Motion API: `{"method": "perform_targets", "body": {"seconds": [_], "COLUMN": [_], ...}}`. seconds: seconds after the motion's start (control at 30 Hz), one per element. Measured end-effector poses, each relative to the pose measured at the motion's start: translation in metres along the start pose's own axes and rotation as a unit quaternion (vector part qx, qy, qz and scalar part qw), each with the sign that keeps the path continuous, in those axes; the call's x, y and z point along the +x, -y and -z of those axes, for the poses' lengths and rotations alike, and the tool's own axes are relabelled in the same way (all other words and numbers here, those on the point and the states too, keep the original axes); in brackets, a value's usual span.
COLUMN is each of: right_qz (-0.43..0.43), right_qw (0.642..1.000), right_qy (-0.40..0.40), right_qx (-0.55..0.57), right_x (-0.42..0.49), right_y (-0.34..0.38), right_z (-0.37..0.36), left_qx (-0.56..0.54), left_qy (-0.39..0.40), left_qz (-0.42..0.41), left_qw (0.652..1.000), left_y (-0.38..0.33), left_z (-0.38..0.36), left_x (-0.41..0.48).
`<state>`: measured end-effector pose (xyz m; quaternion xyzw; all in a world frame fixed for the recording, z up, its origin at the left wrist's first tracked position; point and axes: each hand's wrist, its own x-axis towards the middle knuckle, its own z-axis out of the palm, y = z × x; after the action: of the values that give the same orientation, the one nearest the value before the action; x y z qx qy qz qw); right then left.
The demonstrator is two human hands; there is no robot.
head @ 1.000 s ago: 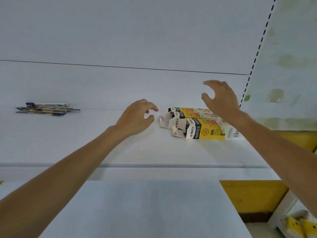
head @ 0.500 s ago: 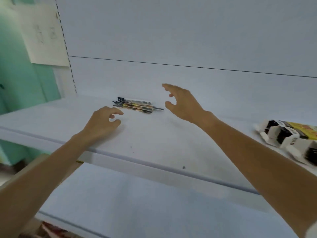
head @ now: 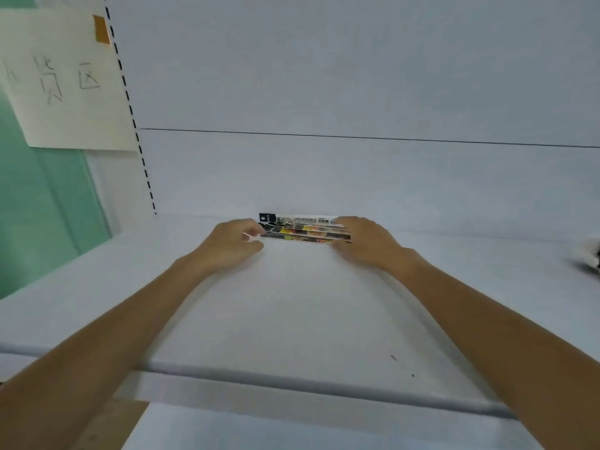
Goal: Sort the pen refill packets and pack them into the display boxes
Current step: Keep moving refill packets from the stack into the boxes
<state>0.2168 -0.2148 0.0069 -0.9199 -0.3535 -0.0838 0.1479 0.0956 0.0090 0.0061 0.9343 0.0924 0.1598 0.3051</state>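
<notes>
From the head camera: our left hand and right hand each grip one end of a small stack of pen refill packets lying flat on the white shelf, fingers curled around it. Between the hands the long, narrow packets show black, yellow and red print. The farthest one, just beyond our knuckles, is white with a black end.

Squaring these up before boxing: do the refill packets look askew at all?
Yes. The pen refill packets between the left hand and right hand lie staggered: the rear white one sits offset behind the printed ones. No damage visible.
</notes>
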Motion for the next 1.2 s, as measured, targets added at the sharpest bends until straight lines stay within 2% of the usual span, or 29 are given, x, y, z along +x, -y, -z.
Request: {"method": "perform_targets", "body": {"seconds": [0.13, 0.3, 0.37, 0.5, 0.73, 0.97, 1.13, 1.2], "right_qz": [0.007, 0.012, 0.013, 0.009, 0.008, 0.010, 0.000, -0.002], "right_qw": [0.999, 0.997, 0.998, 1.000, 0.997, 0.999, 0.998, 0.998], "right_qy": [0.008, 0.020, -0.003, -0.021, 0.012, 0.022, 0.029, 0.035], "right_qx": [-0.035, -0.073, -0.062, -0.004, 0.076, -0.034, -0.048, -0.060], "right_x": [0.004, 0.008, 0.007, 0.004, -0.002, -0.006, -0.015, -0.019], "right_y": [0.000, 0.005, 0.006, 0.006, 0.011, 0.021, 0.025, 0.029], "right_z": [-0.010, -0.003, -0.004, -0.002, 0.003, 0.004, 0.014, 0.016], "left_qx": [0.024, 0.074, 0.132, 0.185, 0.072, -0.048, 0.006, 0.015], "left_qy": [0.033, -0.007, -0.028, -0.008, 0.004, -0.002, -0.090, -0.091], "left_qz": [-0.022, -0.027, -0.054, -0.093, -0.085, -0.131, -0.168, -0.189], "left_qw": [0.999, 0.997, 0.989, 0.978, 0.994, 0.990, 0.982, 0.978], "left_y": [0.008, 0.004, 0.002, 0.007, 0.016, 0.012, 0.005, 0.001], "left_z": [-0.009, -0.019, -0.024, -0.024, -0.020, -0.020, -0.016, -0.016], "left_x": [0.021, 0.033, 0.037, 0.040, 0.039, 0.035, 0.032, 0.029]}}
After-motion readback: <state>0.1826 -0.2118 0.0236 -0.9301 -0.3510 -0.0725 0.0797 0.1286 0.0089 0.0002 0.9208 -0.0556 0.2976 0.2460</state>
